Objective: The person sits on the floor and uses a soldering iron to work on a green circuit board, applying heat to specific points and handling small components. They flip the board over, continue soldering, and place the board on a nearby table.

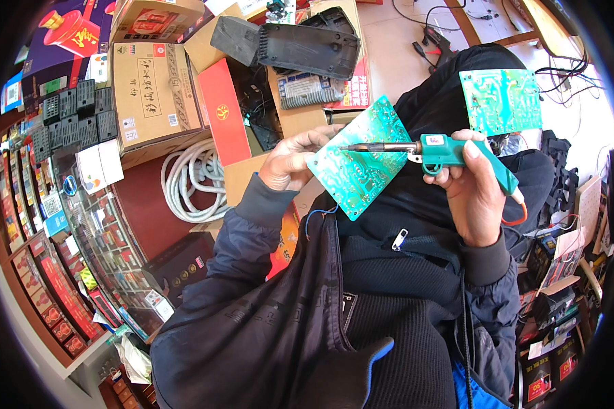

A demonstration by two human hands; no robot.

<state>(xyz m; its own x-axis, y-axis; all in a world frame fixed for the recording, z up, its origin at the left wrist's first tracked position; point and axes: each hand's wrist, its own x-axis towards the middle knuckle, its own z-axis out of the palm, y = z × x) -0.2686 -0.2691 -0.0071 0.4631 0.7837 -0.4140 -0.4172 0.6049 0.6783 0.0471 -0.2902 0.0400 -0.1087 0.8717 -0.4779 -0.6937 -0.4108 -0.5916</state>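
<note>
My left hand (297, 158) grips a green circuit board (368, 163) by its left edge, the soldered face turned up toward me. In my right hand (477, 187) is a green pistol-shaped soldering iron (450, 151), held by its handle. Its long metal tip points left and lies over the upper part of the board; whether it touches cannot be made out. An orange cord leaves the handle's end. A second green circuit board (501, 101) rests on my dark-trousered leg, beyond the iron. Some fingers of the left hand are hidden behind the first board.
Ahead to the left, an open cardboard box (280, 116) holds black plastic housings (307, 51). Beside it stand a closed carton (158, 95) and a coiled pale hose (192, 180). A glass display counter (95, 225) runs along the left. Black cables (566, 75) lie at the far right.
</note>
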